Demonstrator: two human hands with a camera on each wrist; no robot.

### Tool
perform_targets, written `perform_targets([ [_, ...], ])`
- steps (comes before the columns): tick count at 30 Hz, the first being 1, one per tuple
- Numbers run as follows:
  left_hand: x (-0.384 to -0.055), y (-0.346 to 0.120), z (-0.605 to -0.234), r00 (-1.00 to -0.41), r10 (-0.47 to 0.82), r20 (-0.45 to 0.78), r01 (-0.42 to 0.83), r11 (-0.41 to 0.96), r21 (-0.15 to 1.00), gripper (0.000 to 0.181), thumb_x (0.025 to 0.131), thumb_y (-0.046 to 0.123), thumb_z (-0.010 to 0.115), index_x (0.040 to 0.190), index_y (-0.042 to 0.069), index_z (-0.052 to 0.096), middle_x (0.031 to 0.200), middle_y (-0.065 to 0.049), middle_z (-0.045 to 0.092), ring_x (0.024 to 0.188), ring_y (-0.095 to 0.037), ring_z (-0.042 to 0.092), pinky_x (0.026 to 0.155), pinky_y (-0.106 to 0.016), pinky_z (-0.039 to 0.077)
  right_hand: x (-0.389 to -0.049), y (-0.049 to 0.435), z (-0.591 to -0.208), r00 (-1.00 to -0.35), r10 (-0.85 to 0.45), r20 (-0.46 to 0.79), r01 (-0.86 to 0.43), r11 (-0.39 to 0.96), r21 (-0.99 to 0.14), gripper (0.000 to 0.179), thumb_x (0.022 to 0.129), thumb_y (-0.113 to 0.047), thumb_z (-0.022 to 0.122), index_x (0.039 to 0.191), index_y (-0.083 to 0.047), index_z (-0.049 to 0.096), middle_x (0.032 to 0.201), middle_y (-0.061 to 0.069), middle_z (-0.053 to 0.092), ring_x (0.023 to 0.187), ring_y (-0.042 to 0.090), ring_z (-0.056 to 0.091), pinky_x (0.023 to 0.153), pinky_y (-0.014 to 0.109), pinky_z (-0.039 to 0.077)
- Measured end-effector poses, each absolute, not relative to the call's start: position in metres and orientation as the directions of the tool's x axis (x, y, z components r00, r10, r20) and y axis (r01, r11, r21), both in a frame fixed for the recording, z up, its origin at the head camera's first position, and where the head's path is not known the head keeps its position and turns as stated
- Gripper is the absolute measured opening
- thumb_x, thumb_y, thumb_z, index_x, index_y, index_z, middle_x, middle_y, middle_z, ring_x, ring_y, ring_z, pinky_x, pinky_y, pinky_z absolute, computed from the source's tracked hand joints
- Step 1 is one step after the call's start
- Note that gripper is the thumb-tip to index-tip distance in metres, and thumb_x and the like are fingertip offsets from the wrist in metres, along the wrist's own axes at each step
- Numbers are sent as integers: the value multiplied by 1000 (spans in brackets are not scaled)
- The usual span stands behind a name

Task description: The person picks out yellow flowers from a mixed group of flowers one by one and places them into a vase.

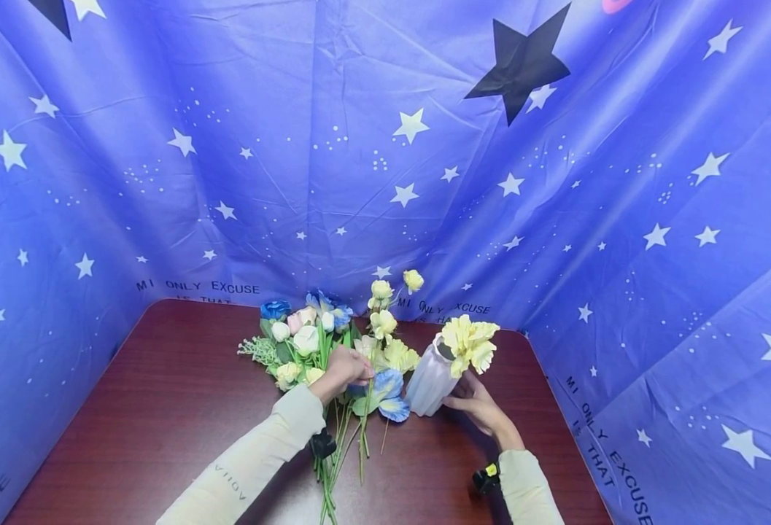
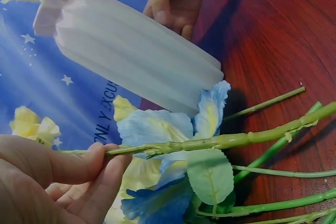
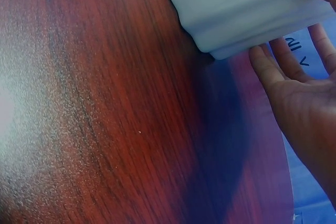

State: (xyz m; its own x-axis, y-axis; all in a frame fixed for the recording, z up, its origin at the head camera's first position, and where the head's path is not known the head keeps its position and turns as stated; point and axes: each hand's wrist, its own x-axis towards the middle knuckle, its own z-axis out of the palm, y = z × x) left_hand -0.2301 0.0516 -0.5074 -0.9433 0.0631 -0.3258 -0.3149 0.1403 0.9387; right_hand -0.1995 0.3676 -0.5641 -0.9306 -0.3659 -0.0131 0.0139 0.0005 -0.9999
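Note:
My left hand (image 1: 344, 368) pinches a green flower stem (image 2: 226, 140) between thumb and fingertips. Above that hand in the head view rises a spray of small yellow flowers (image 1: 382, 323). A pale, fluted vase (image 1: 429, 383) stands on the right part of the table, with a ruffled yellow flower (image 1: 469, 343) at its mouth. Around the vase's right side, my right hand (image 1: 480, 410) holds it, thumb and fingers on opposite sides in the right wrist view. A blue flower with yellow streaks (image 2: 155, 129) lies between the left hand and the vase.
Left of the vase, a heap of loose flowers includes a white bloom (image 1: 306, 340), a dark blue bloom (image 1: 275, 310) and pale yellow ones. Their green stems (image 1: 327, 481) point toward the front edge of the reddish-brown table (image 1: 136, 415). A blue star-printed cloth (image 1: 332, 175) hangs around the table.

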Motion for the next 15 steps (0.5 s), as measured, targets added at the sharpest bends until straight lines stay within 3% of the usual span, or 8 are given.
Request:
perform_targets([
  [8,-234,49,-500,-946,68,-318,-314,59,947,21,80,-12,77,100,-14,72,77,-18,76,54,-10,67,59,-26,63,-200,367,-564,-932,-361,-13,22,-21,-1000,85,86,12,67,156,5,18,137,-7,53,123,4,59,100,27,55],
  [15,-236,46,-496,-941,98,-324,-325,2,946,21,82,-12,77,102,-14,73,81,-19,77,55,-9,67,60,-25,63,-199,366,-563,-932,-364,-6,10,-10,-1000,87,87,11,68,156,7,15,140,0,51,123,4,59,100,26,55],
])
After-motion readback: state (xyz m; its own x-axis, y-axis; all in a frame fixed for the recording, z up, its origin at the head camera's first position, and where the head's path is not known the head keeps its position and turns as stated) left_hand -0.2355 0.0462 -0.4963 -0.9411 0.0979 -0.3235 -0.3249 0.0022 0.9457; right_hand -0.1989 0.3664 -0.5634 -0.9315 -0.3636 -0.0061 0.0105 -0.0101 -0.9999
